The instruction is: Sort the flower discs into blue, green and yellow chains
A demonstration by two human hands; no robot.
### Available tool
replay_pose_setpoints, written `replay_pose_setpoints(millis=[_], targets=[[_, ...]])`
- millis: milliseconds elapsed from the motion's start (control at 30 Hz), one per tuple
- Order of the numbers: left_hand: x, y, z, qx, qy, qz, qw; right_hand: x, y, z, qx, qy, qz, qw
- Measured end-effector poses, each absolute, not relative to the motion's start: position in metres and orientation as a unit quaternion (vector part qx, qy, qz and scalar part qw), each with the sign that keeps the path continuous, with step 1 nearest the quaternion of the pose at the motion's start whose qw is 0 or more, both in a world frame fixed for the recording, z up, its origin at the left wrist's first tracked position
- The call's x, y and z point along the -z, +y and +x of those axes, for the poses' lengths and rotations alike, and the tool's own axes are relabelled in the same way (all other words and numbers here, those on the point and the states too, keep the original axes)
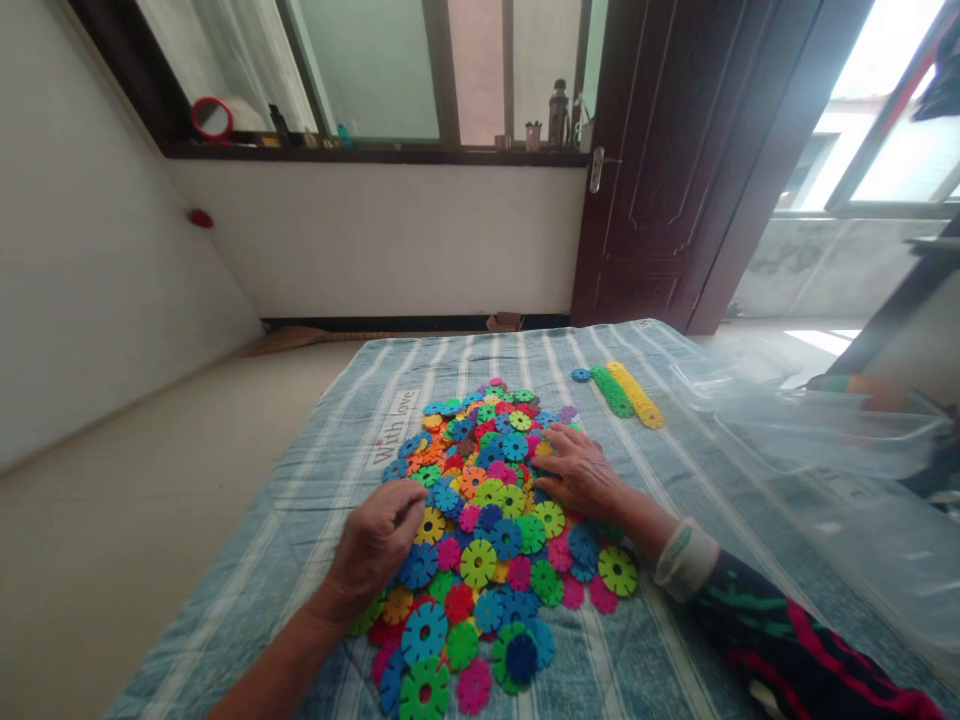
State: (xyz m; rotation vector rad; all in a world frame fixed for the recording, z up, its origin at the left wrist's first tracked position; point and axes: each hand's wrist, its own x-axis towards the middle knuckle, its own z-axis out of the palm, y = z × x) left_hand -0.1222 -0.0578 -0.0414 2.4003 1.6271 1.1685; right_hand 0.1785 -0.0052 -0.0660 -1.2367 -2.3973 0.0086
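A heap of colourful plastic notched discs (478, 565) spreads over the striped cloth. At the heap's left side is my left hand (379, 535), its fingers curled in with thumb against them; whatever is inside them is hidden. My right hand (577, 468) rests on the heap's right side, fingers stretched and apart, touching the discs there. Beyond it, toward the far right, lie a row of overlapping green discs (612, 393) and a longer row of yellow discs (635, 395) side by side. A blue disc (580, 375) sits at the far end of the green row.
The blue-and-white striped cloth (300, 530) covers the surface under the discs. Clear plastic boxes (832, 440) stand at the right. Past the far edge are a white wall (397, 240) and a dark red door (660, 150). A flask (558, 115) stands on the windowsill.
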Motion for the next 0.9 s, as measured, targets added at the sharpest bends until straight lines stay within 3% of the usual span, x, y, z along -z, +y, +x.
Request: replay_pose_setpoints(millis=[267,567,900], targets=[[0.039,-0.05,-0.102,-0.35,0.468,0.811,-0.027,0.068,-0.004,0.181,0.011,-0.853,-0.462,0.243],[0.044,-0.045,-0.07,-0.218,0.508,0.833,-0.008,0.071,-0.003,0.181,0.043,-0.862,-0.415,0.286],[0.042,-0.062,-0.061,-0.254,0.437,0.861,-0.056,0.067,-0.007,0.176,0.062,-0.881,-0.373,0.284]])
